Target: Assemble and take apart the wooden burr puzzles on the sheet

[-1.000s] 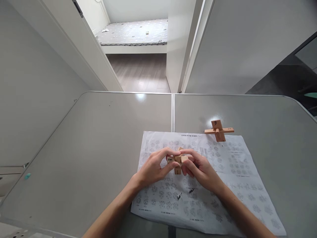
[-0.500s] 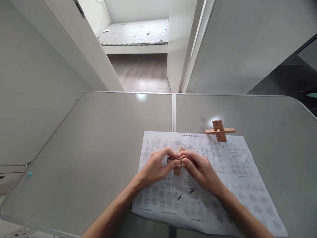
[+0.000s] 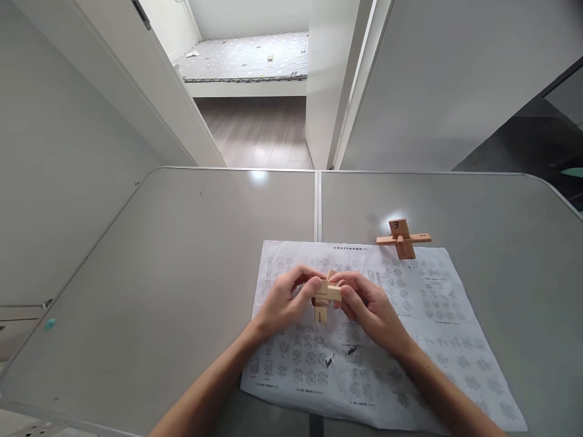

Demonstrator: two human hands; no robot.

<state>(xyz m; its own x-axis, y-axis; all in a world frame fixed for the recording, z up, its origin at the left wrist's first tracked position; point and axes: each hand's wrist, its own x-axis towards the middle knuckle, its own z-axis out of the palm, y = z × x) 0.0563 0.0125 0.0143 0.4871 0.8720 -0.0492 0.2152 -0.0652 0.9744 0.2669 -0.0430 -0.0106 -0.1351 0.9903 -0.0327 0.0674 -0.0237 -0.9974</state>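
A small wooden interlocking puzzle (image 3: 325,298) made of crossed light-wood bars is held between both hands above a printed instruction sheet (image 3: 410,340). My left hand (image 3: 285,304) pinches its left side with curled fingers. My right hand (image 3: 368,308) grips the right side, thumb and forefinger on the top bar. One bar hangs down below the fingers. A second wooden cross-shaped puzzle assembly (image 3: 402,238), with a handwritten mark on its upright block, stands on the table beyond the sheet's far right corner.
The grey table (image 3: 182,255) has a seam down its middle and rounded far corners. Beyond it is an open doorway onto a wood floor (image 3: 255,130) and a low mattress (image 3: 246,57). White walls flank the table.
The hands have turned the puzzle: the marked end block seen on the left earlier is now hidden, and a longer bar hangs down. The hands stay in the same spot.
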